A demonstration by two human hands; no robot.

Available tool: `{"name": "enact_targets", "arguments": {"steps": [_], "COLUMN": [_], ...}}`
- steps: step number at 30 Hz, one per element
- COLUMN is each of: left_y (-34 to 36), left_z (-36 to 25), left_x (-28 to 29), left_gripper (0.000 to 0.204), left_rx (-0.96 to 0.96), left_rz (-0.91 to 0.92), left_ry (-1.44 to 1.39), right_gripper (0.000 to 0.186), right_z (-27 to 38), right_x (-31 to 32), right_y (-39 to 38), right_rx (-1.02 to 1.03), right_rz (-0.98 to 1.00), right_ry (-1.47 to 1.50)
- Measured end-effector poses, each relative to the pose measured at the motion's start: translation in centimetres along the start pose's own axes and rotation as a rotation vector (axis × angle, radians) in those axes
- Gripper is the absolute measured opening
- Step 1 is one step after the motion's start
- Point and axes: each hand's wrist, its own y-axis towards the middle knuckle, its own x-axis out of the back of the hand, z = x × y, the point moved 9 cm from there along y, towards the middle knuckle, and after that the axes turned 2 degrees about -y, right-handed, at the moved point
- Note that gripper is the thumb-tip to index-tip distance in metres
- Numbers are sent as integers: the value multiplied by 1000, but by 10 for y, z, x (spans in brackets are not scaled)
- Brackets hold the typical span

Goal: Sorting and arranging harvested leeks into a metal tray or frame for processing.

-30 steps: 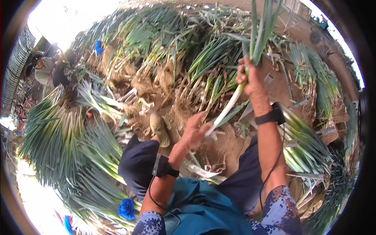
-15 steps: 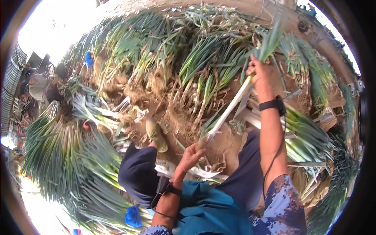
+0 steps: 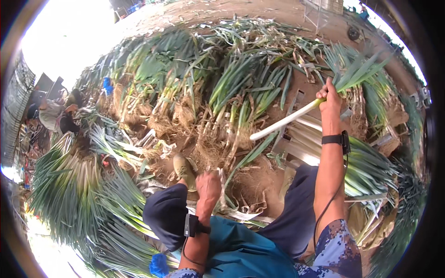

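My right hand [image 3: 330, 99] is closed around a long green onion [image 3: 283, 123], gripping it where the white stalk meets the green leaves. The bare white stalk points down and left, and the leaves fan out to the upper right. Low in front of my left knee, my left hand [image 3: 208, 187] is curled closed, apart from that onion. A pale strip lies beside its fingers; whether the hand grips it I cannot tell. Under my right forearm, a stack of green onions [image 3: 366, 162] with white stalks lies on a metal frame [image 3: 279, 143].
A long heap of unpeeled green onions [image 3: 236, 83] with roots stretches across the front. More onion bundles [image 3: 69, 180] lie at the left, near a crouching person [image 3: 48, 113]. My shoe [image 3: 184, 172] stands on soil strewn with peelings. A wheel [image 3: 353, 33] is far right.
The onion has swung from steep to flatter as my right hand moved right and slightly down. My left hand has come off its root end and moved left.
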Motion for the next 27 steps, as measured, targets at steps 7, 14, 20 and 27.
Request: {"name": "enact_targets", "arguments": {"steps": [7, 14, 20, 27], "left_y": [29, 35, -2, 14], "left_z": [-132, -100, 1, -23], "left_x": [90, -39, -137, 1], "left_gripper": [64, 17, 19, 69], "left_rx": [-460, -265, -193, -253], "left_rz": [-268, 518, 255, -472], "left_ry": [-142, -1203, -492, 39], "right_gripper": [27, 35, 34, 34], "right_z": [-42, -29, -21, -36], "right_x": [-34, -32, -28, -37], "right_y": [-44, -36, -27, -37], "right_rx": [-204, -180, 33, -17], "right_rz": [28, 64, -53, -78], "right_ry": [131, 84, -122, -86]}}
